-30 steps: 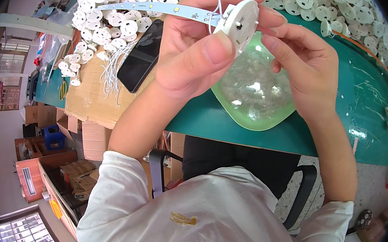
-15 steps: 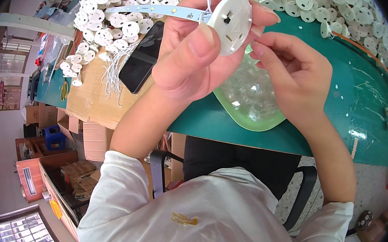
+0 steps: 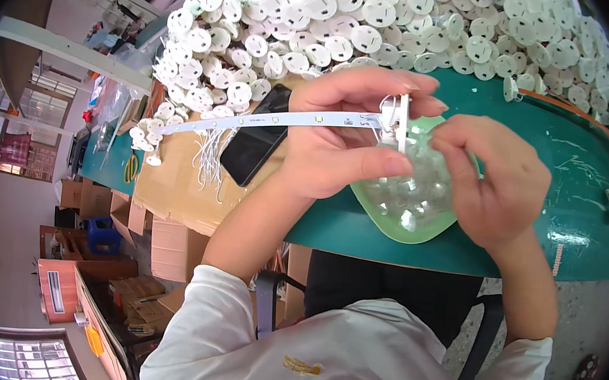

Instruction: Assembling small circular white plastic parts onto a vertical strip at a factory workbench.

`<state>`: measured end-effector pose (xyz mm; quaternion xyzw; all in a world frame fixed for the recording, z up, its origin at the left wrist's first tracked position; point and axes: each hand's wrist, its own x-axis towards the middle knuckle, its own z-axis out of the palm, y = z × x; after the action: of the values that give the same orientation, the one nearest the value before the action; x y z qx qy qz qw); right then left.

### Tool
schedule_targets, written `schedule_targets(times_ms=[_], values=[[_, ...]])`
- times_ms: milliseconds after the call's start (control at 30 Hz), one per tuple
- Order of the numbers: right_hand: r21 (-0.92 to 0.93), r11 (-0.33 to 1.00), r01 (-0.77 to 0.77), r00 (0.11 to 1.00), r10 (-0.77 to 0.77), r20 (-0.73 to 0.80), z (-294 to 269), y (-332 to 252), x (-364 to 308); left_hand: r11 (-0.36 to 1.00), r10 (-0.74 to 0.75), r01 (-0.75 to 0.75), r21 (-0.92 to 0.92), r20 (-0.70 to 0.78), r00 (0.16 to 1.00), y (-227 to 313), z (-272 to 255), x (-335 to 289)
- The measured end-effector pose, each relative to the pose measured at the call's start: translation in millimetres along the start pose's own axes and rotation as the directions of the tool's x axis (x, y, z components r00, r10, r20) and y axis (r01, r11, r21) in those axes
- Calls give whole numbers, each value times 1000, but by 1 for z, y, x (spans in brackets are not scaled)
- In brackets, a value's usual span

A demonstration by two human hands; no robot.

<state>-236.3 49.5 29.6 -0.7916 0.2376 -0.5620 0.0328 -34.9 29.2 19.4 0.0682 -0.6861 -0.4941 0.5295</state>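
Observation:
My left hand (image 3: 332, 141) is closed round a white round plastic disc (image 3: 405, 119), which is turned edge-on between the thumb and fingers. Joined to the disc by thin white wires is an LED strip (image 3: 275, 119), running out to the left across the palm. My right hand (image 3: 495, 180) is just right of the disc, apart from it, with thumb and forefinger pinched together; anything between them is too small to make out. Below both hands stands a light green tray (image 3: 407, 235) with clear, shiny small pieces (image 3: 403, 200) in it, partly hidden by the hands.
A big heap of similar white discs (image 3: 365, 37) covers the far side of the green table (image 3: 541, 126). Left of my hands, a black phone (image 3: 252, 155) and a bundle of white wires (image 3: 210, 158) lie on cardboard (image 3: 171, 187). An orange strip (image 3: 569, 109) lies far right.
The disc has turned from showing its slotted face to edge-on. My right hand has drawn a little away from it. The whole view has shifted, showing more of the heap.

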Motion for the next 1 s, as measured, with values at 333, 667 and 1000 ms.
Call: schedule_targets(times_ms=[333,667,1000], values=[[54,997,52,994,-46,-104,5,6,-2,999,-34,32,-19,-108,994,-10,8,3],[-3,982,186,979,-186,-80,8,9,-8,993,-105,113,42,-169,980,-14,15,-2],[146,989,-9,996,21,-86,8,9,-2,961,-230,176,-212,-268,936,-7,25,3]])
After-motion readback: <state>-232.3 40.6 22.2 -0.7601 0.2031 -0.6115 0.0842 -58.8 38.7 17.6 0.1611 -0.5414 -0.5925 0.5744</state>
